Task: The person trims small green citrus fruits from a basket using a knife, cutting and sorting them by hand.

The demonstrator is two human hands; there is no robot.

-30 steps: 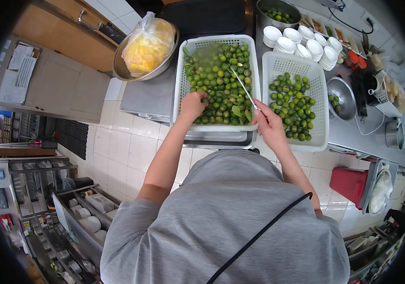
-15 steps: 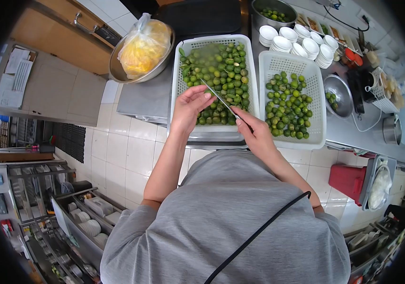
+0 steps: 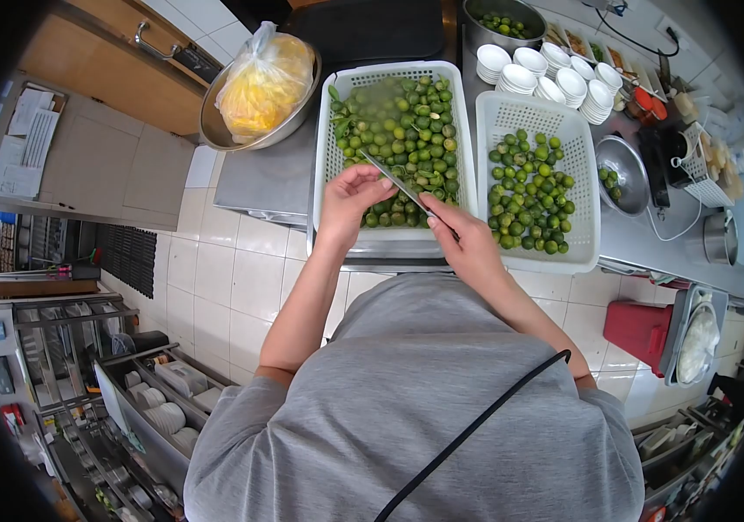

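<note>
My left hand [image 3: 350,202] is closed, fingers and thumb pinched together above the near left part of a white perforated basket [image 3: 323,135] of small green limes [image 3: 425,122] with some leaves. What it pinches is too small to name. My right hand [image 3: 462,233] is wrapped round the dark handle of a thin knife [image 3: 394,179]. The blade points up and left, its middle beside my left fingertips. To the right stands a second white basket [image 3: 587,148], with fewer limes inside.
A metal bowl [image 3: 309,103] with a bag of yellow contents [image 3: 265,87] stands at the left. Behind the right basket are stacked white cups [image 3: 518,78] and a steel pot of limes [image 3: 479,31]. Farther right sit a metal bowl [image 3: 636,178] and a red bin [image 3: 636,331].
My left hand has come up out of the limes and turned toward the knife. The knife has swung left, its blade now beside my left fingers.
</note>
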